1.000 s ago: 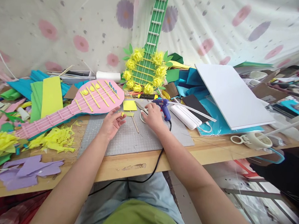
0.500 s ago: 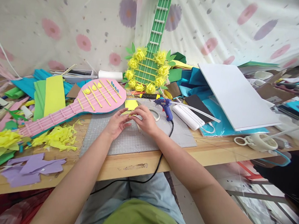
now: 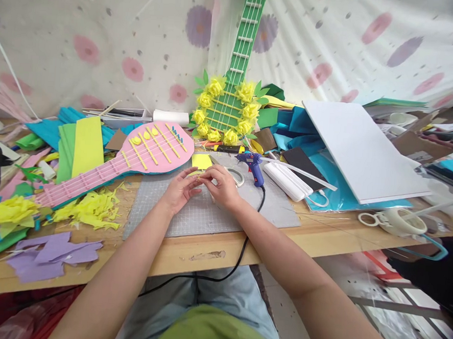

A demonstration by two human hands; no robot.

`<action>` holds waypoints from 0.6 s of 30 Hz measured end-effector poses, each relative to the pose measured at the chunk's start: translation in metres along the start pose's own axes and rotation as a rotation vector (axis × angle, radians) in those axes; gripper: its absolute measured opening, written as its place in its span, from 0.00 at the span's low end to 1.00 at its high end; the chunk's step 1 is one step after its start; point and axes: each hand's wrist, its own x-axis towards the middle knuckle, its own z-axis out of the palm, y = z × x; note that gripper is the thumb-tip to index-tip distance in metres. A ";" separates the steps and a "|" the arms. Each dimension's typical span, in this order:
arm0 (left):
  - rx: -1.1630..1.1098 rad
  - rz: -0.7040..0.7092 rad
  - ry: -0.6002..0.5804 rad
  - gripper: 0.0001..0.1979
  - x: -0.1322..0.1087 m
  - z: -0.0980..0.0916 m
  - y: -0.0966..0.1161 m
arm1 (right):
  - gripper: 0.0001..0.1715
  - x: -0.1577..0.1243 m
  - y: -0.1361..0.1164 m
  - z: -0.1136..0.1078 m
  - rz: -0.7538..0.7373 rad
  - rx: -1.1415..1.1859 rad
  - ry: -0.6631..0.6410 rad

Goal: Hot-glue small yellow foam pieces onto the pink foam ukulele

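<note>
Over the grey cutting mat (image 3: 158, 216), my left hand (image 3: 180, 191) and my right hand (image 3: 222, 185) meet at the fingertips. Between them is a small yellow paper piece (image 3: 193, 173), mostly hidden by the fingers. The left fingers are curled around it, and the right thumb and fingers pinch at its right side. Just behind lies a yellow paper square (image 3: 201, 161). Scissors (image 3: 237, 177) with pale handles rest beside the right hand, partly covered by it. A blue glue gun (image 3: 254, 168) with a long white glue stick stands farther right, its black cord running off the table's front edge.
A pink paper guitar (image 3: 156, 147) lies at left, near yellow scraps (image 3: 93, 207) and purple scraps (image 3: 52, 256). A green guitar (image 3: 224, 108) trimmed with yellow flowers leans at the back. Right are a white power strip (image 3: 287, 181), a white board (image 3: 361, 152) and a tape roll (image 3: 407, 220).
The view has shifted slightly, so the scene sits a little lower and to the right. My right fingers have closed in tighter at the yellow piece; both hands stay over the mat.
</note>
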 end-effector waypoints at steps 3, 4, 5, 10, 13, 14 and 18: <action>-0.024 0.009 -0.013 0.11 0.000 -0.001 0.001 | 0.09 -0.001 0.001 0.001 -0.013 0.023 0.020; -0.026 0.009 -0.023 0.11 0.000 -0.002 0.001 | 0.09 -0.001 0.001 0.001 -0.012 0.024 0.019; -0.025 0.006 -0.033 0.11 -0.001 -0.002 0.001 | 0.09 -0.001 0.001 0.001 -0.007 0.020 0.015; -0.012 0.012 -0.038 0.12 0.000 -0.003 0.000 | 0.09 -0.001 0.002 0.002 0.020 -0.014 -0.009; -0.010 0.011 -0.029 0.12 0.001 -0.003 -0.001 | 0.09 -0.001 0.001 0.002 0.015 -0.022 -0.013; -0.008 0.006 -0.026 0.12 0.001 -0.003 0.000 | 0.08 -0.001 0.002 0.002 0.002 -0.016 -0.002; 0.023 -0.012 0.021 0.13 0.000 0.000 0.001 | 0.07 -0.002 0.004 0.001 -0.047 0.026 0.081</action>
